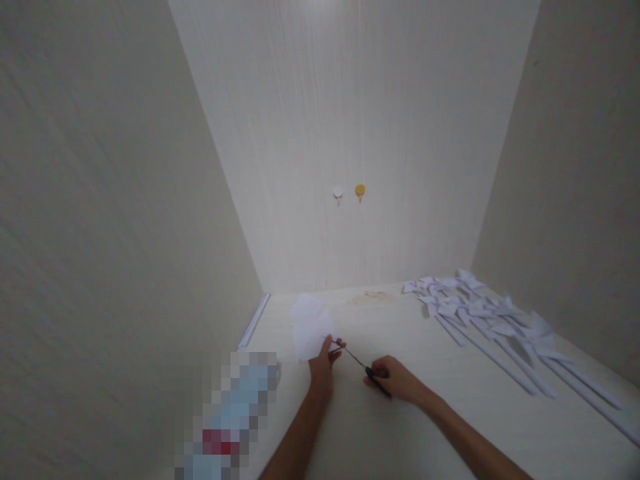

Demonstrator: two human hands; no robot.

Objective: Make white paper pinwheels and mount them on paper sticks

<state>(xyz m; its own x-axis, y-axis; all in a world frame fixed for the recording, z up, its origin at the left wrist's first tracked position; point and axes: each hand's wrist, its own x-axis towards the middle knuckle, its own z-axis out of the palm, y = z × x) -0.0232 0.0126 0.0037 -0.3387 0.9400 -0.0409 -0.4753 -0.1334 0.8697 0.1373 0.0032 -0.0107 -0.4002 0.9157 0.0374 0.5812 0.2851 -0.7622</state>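
My left hand [323,365] pinches the lower right edge of a white sheet of paper [311,328] between thumb and fingers. The sheet lies on or just above the pale surface, with an uneven top edge. To the right, my right hand [395,380] is closed around the black handle of what look like scissors [357,360]. Their thin dark metal end points up and left and reaches the paper's edge beside my left fingertips. Whether the blades are touching the paper is too blurred to tell.
Several white paper pinwheels [455,307] with rolled paper sticks [505,370] lie along the right wall. White paper rolls [255,321] rest by the left wall. A pixelated blue and red item [240,407] stands front left. Two hooks [360,190] are on the back wall.
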